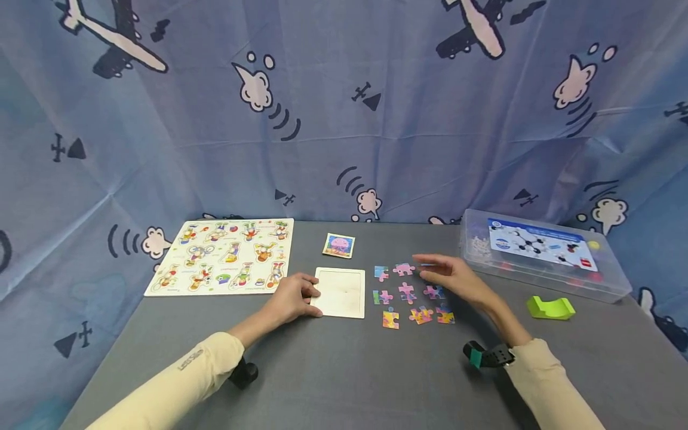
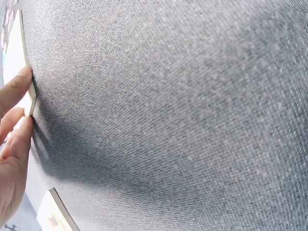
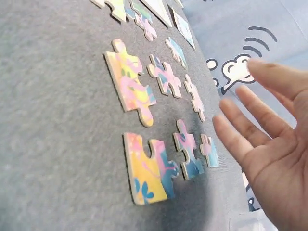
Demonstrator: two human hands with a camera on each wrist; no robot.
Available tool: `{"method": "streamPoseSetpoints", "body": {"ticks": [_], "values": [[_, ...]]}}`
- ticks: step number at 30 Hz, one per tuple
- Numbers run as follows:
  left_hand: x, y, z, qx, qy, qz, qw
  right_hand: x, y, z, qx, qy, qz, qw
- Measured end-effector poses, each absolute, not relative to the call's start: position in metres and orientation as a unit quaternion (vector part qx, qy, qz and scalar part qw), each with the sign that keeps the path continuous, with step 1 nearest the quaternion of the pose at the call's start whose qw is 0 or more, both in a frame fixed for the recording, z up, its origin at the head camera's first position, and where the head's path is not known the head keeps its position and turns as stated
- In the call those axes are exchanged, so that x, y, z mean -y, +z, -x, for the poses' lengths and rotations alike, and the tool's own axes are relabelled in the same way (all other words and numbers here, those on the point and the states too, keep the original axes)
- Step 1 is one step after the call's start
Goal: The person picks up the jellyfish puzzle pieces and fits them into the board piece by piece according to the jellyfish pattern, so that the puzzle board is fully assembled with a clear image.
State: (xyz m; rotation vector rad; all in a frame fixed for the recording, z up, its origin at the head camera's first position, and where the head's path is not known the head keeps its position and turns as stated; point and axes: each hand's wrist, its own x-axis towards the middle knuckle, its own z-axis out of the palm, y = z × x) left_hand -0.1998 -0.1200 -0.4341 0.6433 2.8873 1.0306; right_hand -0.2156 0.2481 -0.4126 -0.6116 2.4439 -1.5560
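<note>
Left fingers (image 2: 14, 91) hold the flat board (image 1: 341, 292), side edges pointing forward; right fingers (image 3: 262, 111) spread.

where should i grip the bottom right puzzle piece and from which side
Probably pinch the corner piece between its straight near edge and its far knob, bringing the right hand down from above, slightly from the right. It lies flat and thin, so the edges are the natural hold; no other piece sits to its right, while a neighbour lies close on its left.
</note>
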Motion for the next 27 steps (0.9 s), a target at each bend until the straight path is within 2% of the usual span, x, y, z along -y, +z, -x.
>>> {"method": "streamPoseSetpoints", "body": {"ticks": [18,27], "values": [[0.123,-0.436,0.203,-0.911,0.349,-0.221,0.005,-0.225,-0.430,0.243,-0.780,-0.589,0.175,0.117],[0.123,-0.438,0.202,-0.906,0.363,-0.216,0.002,-0.213,-0.429,0.255,-0.805,-0.557,0.174,0.108]]}}
